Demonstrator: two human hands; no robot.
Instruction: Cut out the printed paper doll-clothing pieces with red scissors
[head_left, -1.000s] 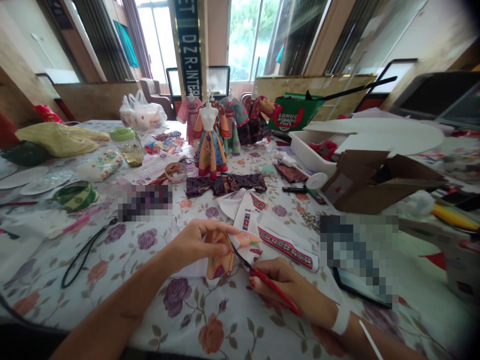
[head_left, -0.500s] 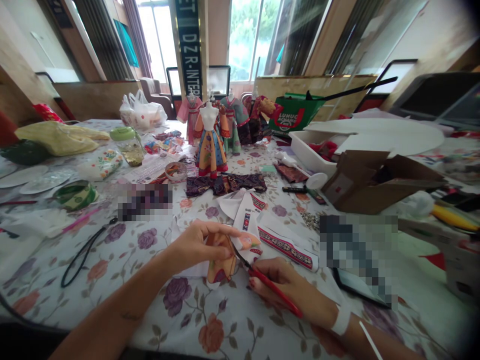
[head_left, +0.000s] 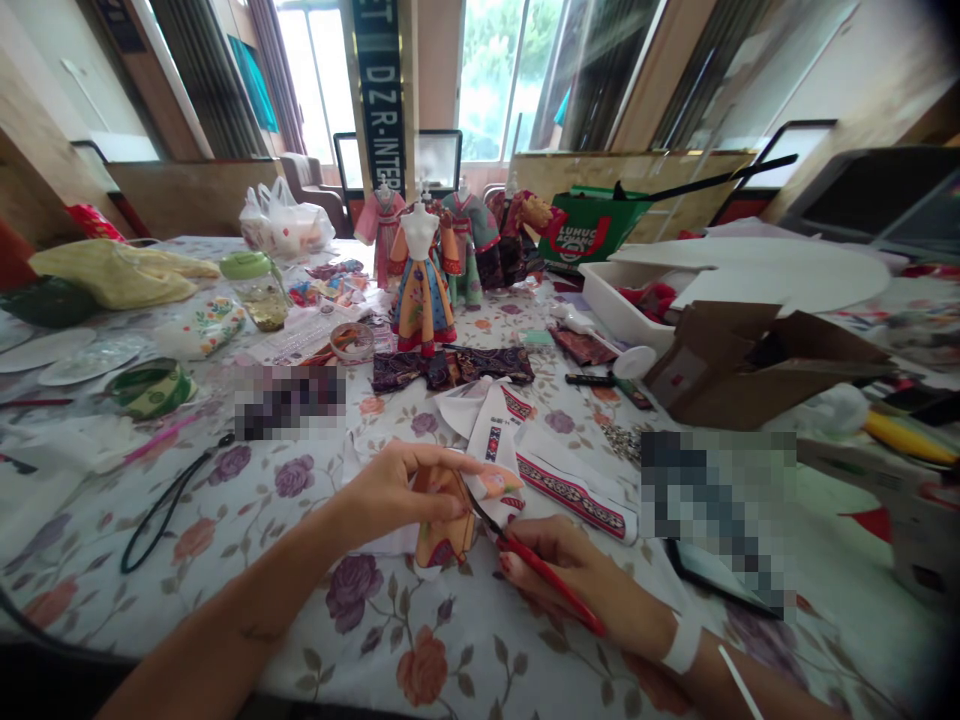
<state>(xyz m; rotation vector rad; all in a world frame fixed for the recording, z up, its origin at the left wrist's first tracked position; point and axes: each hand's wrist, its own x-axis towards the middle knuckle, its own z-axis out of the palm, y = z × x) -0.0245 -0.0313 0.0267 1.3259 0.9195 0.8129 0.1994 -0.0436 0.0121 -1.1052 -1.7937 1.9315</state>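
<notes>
Between thumb and fingers, my left hand (head_left: 405, 485) pinches a small piece of orange patterned fabric (head_left: 442, 540). My right hand (head_left: 566, 570) grips red-handled scissors (head_left: 544, 575), whose dark blades reach up and left to the fabric's right edge. A folded flap of the fabric shows beyond the blades. Just behind lies white fabric with red-and-black woven trim (head_left: 574, 492). Past that, a dark patterned cloth strip (head_left: 454, 369) lies in front of a white mannequin in an orange and blue skirt (head_left: 422, 300).
A flowered tablecloth (head_left: 292, 600) covers the table. At left are a green tape roll (head_left: 150, 388), a green-lidded jar (head_left: 255, 290) and a black cord loop (head_left: 169, 505). An open cardboard box (head_left: 705, 365) and a white tray (head_left: 622, 310) stand at right. Several more dressed mannequins are behind.
Almost nothing differs. Both hands, the scissors and the fabric keep nearly the same place, with only a very slight shift of the view.
</notes>
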